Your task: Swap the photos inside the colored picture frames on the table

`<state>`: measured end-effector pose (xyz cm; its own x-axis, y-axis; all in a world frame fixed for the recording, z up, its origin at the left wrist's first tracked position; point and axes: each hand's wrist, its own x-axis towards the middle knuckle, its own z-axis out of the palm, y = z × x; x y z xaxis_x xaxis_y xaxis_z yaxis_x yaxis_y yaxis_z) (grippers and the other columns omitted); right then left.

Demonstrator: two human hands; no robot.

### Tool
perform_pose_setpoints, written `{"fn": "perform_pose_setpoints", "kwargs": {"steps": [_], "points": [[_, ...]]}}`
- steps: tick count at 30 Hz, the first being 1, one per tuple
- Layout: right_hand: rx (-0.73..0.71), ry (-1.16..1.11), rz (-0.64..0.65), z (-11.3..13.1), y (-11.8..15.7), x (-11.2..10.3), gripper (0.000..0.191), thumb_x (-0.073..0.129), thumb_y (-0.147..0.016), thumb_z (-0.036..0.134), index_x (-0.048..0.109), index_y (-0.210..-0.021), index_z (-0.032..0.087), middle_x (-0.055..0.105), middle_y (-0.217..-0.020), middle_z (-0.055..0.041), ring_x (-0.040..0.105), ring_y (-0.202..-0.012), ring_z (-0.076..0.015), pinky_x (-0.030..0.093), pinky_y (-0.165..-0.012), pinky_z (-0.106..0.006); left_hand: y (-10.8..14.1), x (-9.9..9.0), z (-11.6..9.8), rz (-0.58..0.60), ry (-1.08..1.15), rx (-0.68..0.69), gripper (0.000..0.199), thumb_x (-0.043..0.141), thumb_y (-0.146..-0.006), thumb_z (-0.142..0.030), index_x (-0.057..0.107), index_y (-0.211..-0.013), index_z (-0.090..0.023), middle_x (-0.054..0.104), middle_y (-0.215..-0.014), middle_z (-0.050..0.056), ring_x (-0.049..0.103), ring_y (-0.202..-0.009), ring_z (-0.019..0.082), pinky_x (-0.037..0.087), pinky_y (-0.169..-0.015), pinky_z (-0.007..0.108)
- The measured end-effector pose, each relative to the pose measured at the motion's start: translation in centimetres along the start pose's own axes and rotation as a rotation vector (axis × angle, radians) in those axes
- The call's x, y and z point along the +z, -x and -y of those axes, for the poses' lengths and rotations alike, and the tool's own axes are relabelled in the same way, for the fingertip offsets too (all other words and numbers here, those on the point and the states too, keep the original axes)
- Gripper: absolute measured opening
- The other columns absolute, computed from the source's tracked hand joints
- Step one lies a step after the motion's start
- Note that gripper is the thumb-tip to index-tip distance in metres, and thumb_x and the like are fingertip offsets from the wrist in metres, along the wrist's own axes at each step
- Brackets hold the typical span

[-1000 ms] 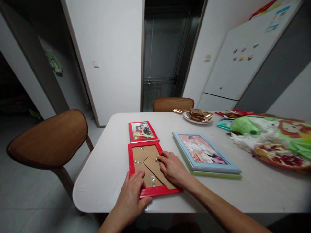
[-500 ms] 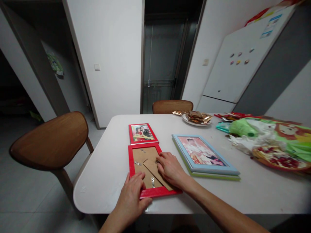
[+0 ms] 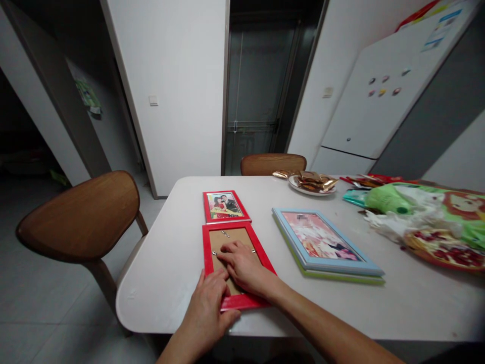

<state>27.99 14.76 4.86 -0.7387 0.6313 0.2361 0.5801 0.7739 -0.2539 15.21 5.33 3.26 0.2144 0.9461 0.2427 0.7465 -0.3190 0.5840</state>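
Note:
A red picture frame [image 3: 206,253] lies face down at the table's near edge, showing its brown backing board [image 3: 237,235] and small metal clips. My left hand [image 3: 208,298] grips its near left corner, with the fingers on top and the thumb along the near edge. Over the backing board is my right hand [image 3: 246,268], its fingers slightly bent and apart. Its fingertips reach the left metal clip [image 3: 214,253]; whether they press on it I cannot tell. A metal clip [image 3: 253,251] on the right side shows. The lower part of the board is hidden by my hands.
A second red frame [image 3: 227,207] with a couple's photo lies face up just beyond. To the right, a light blue frame [image 3: 322,242] rests on a green one [image 3: 348,278]. Farther back are a plate of wrapped snacks [image 3: 312,183], a green bag [image 3: 386,198] and chairs [image 3: 81,217].
My right hand has moved left across the backing board, from the right clip to the left one. My left hand stays on the frame's corner. The view has shifted slightly.

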Motion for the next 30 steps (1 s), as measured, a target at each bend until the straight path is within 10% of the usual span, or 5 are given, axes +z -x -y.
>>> {"fn": "perform_pose_setpoints", "kwargs": {"steps": [13, 21, 30], "points": [[-0.100, -0.107, -0.010, 0.1, 0.0, -0.1, 0.027, 0.041, -0.076, 0.012, 0.061, -0.093, 0.020, 0.059, -0.097, -0.0030, 0.043, -0.090, -0.0167, 0.032, -0.079, -0.031, 0.1, -0.2, -0.3, -0.002, -0.003, -0.010, 0.028, 0.064, -0.056, -0.018, 0.055, -0.082, -0.018, 0.052, -0.115, 0.009, 0.044, -0.109, 0.025, 0.020, -0.100, 0.048], [0.316, -0.010, -0.141, -3.7, -3.0, 1.0, 0.026, 0.042, -0.076, 0.019, 0.062, -0.094, 0.015, 0.059, -0.092, -0.0079, 0.049, -0.087, -0.0163, 0.034, -0.076, -0.024, 0.2, -0.4, -0.6, 0.023, -0.019, -0.038, 0.027, 0.064, -0.057, -0.017, 0.055, -0.083, -0.017, 0.052, -0.117, 0.009, 0.043, -0.111, 0.024, 0.019, -0.101, 0.047], [0.380, 0.067, -0.088, -3.9, -4.8, 1.0, 0.022, 0.044, -0.077, 0.025, 0.065, -0.074, 0.016, 0.062, -0.082, -0.0077, 0.052, -0.081, -0.0163, 0.033, -0.068, -0.023, 0.2, -0.4, -0.4, 0.009, 0.011, -0.039, 0.025, 0.063, -0.058, -0.018, 0.056, -0.081, -0.018, 0.051, -0.118, 0.009, 0.043, -0.111, 0.025, 0.022, -0.100, 0.048]]}}
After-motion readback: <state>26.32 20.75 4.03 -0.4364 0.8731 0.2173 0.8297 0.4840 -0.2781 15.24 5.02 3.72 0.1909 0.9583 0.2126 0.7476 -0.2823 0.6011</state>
